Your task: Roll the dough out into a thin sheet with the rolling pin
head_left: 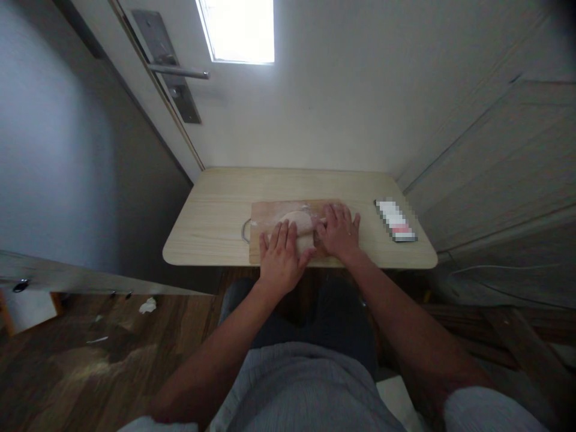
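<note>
A flat, pale piece of dough (296,221) lies on a wooden cutting board (258,213) dusted with flour. My left hand (281,255) rests palm down over the near left part of the board, its fingers stretched out onto the dough's near edge and its thumb pointing right. Beneath that hand shows a pale, rounded form (306,241); whether it is more dough or a roller, I cannot tell. On the board's right side, my right hand (339,231) lies with fingers extended, its thumb side close to the dough's right end. What is under both palms is hidden.
The board sits on a small light wooden table (216,204) against a white door with a metal handle (180,71). A phone (396,221) with a blurred screen lies at the table's right. Crumpled paper (148,305) is on the floor at left.
</note>
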Action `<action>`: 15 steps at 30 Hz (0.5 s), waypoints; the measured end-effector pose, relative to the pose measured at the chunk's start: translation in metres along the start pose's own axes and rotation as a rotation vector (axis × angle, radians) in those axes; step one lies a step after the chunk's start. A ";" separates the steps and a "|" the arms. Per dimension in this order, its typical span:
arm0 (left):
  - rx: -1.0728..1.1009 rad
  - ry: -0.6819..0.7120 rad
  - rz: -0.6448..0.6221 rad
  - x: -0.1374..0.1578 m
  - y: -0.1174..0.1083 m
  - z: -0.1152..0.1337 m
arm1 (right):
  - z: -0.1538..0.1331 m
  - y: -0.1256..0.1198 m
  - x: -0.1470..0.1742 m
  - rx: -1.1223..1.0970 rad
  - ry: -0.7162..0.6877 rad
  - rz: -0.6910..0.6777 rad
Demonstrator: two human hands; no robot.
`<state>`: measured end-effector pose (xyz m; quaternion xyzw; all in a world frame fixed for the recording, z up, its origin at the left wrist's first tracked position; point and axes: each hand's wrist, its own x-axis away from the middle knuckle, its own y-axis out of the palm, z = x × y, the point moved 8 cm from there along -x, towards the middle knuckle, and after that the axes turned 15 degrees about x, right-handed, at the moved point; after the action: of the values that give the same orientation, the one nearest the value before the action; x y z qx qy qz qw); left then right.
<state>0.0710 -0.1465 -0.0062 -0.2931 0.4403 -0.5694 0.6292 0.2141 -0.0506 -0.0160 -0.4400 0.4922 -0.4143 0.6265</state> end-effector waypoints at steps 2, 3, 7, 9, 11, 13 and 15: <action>0.005 -0.011 0.011 -0.005 -0.002 -0.001 | -0.002 0.000 -0.005 -0.005 -0.007 -0.003; 0.008 -0.016 0.017 -0.007 -0.003 -0.002 | -0.003 0.000 -0.008 -0.011 -0.010 -0.003; 0.018 -0.019 0.027 -0.018 -0.007 -0.007 | -0.008 0.000 -0.019 -0.024 -0.018 0.002; 0.018 -0.021 0.021 -0.023 -0.007 -0.010 | -0.010 0.002 -0.024 -0.020 -0.022 -0.003; 0.016 -0.024 0.009 -0.028 -0.008 -0.013 | -0.012 0.004 -0.029 -0.015 -0.027 -0.015; 0.015 -0.024 0.001 -0.034 -0.009 -0.016 | -0.013 0.007 -0.035 -0.012 -0.028 -0.031; 0.017 -0.024 -0.006 -0.040 -0.010 -0.018 | -0.015 0.009 -0.041 -0.013 -0.025 -0.051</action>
<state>0.0515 -0.1073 0.0033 -0.2961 0.4271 -0.5715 0.6351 0.1936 -0.0117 -0.0159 -0.4618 0.4755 -0.4215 0.6189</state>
